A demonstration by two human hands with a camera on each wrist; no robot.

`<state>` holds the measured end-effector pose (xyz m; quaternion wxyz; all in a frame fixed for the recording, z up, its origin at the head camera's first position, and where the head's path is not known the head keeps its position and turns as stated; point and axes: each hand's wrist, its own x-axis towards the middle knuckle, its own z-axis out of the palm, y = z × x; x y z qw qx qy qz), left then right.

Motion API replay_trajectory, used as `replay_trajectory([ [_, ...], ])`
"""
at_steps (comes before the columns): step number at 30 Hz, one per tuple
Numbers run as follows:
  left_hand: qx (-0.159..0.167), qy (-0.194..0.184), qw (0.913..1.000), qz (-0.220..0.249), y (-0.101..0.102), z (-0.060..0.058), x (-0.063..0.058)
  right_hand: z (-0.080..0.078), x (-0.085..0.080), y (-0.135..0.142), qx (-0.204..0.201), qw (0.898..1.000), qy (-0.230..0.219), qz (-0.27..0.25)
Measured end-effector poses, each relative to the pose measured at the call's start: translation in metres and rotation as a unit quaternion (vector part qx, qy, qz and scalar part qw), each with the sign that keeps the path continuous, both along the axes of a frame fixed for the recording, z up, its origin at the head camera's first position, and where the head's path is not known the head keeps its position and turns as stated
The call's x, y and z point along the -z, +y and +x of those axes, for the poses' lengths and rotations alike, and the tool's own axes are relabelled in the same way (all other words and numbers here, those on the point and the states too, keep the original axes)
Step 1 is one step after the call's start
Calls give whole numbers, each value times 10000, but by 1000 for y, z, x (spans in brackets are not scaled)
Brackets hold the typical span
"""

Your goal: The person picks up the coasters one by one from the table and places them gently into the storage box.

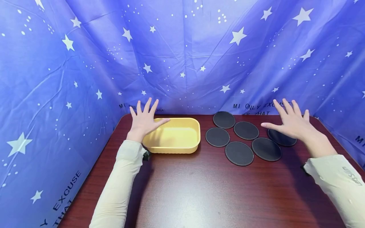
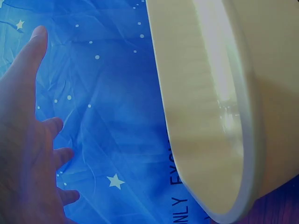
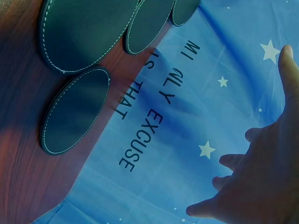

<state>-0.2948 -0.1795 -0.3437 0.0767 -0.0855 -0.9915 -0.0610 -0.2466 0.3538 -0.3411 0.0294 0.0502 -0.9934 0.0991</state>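
A yellow rectangular container (image 1: 176,148) with rounded corners stands on the left half of the table, nothing visible inside it. My left hand (image 1: 144,122), fingers spread, is raised over its left end; in the left wrist view the hand (image 2: 28,121) appears beside the container's wall (image 2: 187,93). Several round black coasters with stitched edges lie to the right, among them a front coaster (image 1: 239,154) and a back coaster (image 1: 224,120). My right hand (image 1: 293,123) hovers with spread fingers above the rightmost coaster (image 1: 280,138), partly hiding it. Neither hand holds anything.
The dark red wooden table (image 1: 185,190) is glossy, with a bright reflection near the front. A blue cloth (image 1: 185,57) with stars and lettering hangs behind it and along both sides. Each wrist wears a pale sleeve and a dark strap piece.
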Motion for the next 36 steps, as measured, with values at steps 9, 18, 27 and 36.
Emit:
replay_trajectory([
  [9,45,121,9999,19,-5,0,0,2,4,6,-90,9999,54,-47],
  [18,56,119,9999,-9,-11,0,1,4,7,15,-159,9997,170,-80],
  [27,147,129,9998,-36,-16,1,3,6,12,22,-261,9989,298,-237],
  [36,250,247,9994,-60,-20,4,5,10,16,26,-268,9992,147,-269],
])
